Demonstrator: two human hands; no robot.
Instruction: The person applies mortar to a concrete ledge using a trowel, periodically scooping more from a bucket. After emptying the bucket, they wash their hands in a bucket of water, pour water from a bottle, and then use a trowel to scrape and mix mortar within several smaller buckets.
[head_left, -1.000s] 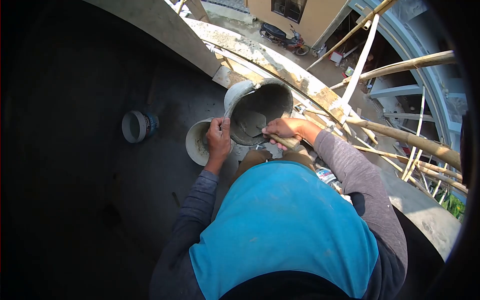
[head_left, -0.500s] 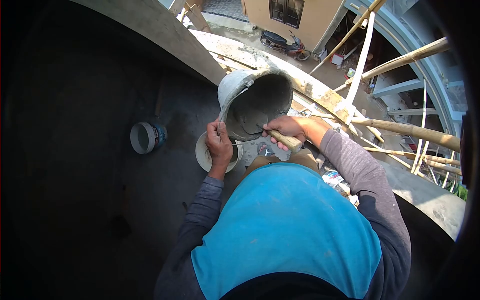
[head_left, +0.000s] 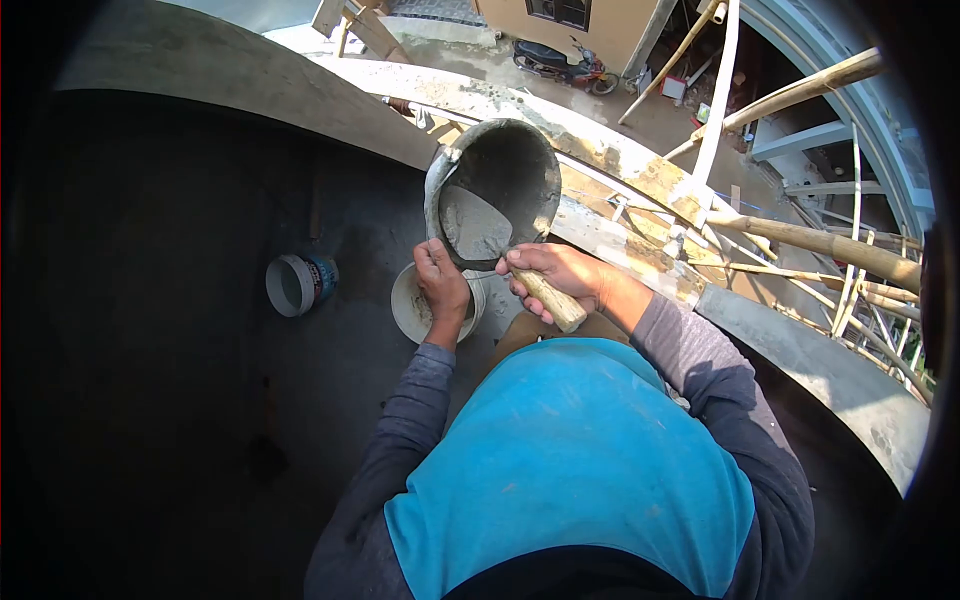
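Grey mortar [head_left: 472, 218] is coating the trowel [head_left: 546, 300], not yet leaving the bucket [head_left: 515, 165]; left fingers [head_left: 430, 262] are gripping the rim [head_left: 432, 205], right fingers [head_left: 528, 260] the handle [head_left: 556, 309].

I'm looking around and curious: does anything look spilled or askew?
The raised bucket is tilted, but the left hand holds its rim, so that looks deliberate. The sunlit ledge beyond is blotched grey and brown, possibly old splashes. Nothing else stands out.

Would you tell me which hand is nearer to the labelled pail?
Left: the left hand, on the bucket's rim, is to the right of the pail; the right hand, on the wooden handle, is farther right.
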